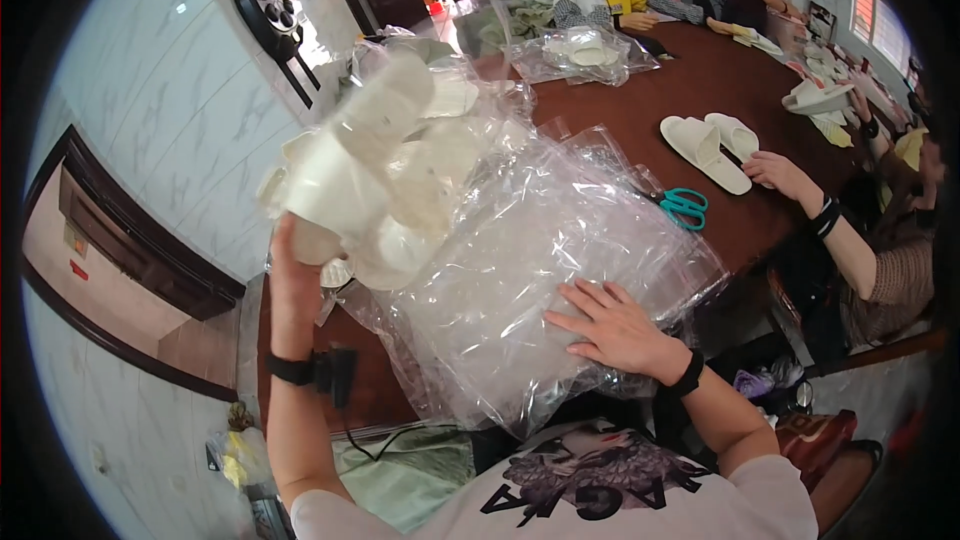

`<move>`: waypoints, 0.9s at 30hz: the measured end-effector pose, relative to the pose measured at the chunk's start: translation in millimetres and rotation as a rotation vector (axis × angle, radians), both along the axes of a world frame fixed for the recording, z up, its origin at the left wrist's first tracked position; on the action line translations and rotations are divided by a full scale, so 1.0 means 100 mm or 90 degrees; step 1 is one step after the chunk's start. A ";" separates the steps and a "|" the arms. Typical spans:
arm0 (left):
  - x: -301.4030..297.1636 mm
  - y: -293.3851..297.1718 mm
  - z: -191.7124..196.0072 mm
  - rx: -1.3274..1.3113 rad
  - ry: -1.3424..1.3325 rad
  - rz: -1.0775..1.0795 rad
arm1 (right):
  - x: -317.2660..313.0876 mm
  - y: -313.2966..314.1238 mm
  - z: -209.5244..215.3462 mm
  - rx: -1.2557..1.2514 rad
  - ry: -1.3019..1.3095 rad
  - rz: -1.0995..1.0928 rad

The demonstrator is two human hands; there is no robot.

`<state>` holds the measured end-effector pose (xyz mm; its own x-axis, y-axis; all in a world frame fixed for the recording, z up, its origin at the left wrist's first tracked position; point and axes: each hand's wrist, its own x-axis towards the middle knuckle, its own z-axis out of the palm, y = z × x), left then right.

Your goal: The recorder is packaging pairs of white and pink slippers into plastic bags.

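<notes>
My left hand (pixel 296 265) grips cream slippers (pixel 335 185) at the table's left side. Their upper part is tilted up and smeared by motion, and most of my fingers are hidden behind them. More cream slippers (pixel 440 165) lie just to the right, partly under clear plastic. My right hand (pixel 625 335) rests flat, fingers spread, on a stack of clear plastic bags (pixel 510 270) in front of me.
Teal-handled scissors (pixel 684 208) lie at the stack's right edge. Beyond is a pair of slippers (pixel 708 152) near a co-worker's hand (pixel 785 175). A bagged pair (pixel 590 52) lies farther back on the brown table (pixel 640 95). Other people work around it.
</notes>
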<state>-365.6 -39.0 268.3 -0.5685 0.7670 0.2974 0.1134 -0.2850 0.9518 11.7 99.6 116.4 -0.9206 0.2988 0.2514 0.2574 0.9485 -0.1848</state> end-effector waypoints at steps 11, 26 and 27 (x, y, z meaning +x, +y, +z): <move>0.70 -0.11 0.97 0.201 -0.191 -0.086 | 0.01 -0.01 0.02 0.019 0.023 0.005; 0.90 0.25 -0.45 -0.134 -0.184 -0.072 | -0.08 -0.11 0.08 0.036 0.008 -0.011; 0.74 0.13 -0.72 -0.178 -0.085 -0.016 | -0.11 -0.11 0.08 0.040 0.012 -0.012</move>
<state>-291.5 -25.8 196.7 -0.5677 0.8233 -0.0040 -0.0223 -0.0105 0.9997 1.1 88.4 124.2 -0.9099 0.2994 0.2872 0.2727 0.9533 -0.1299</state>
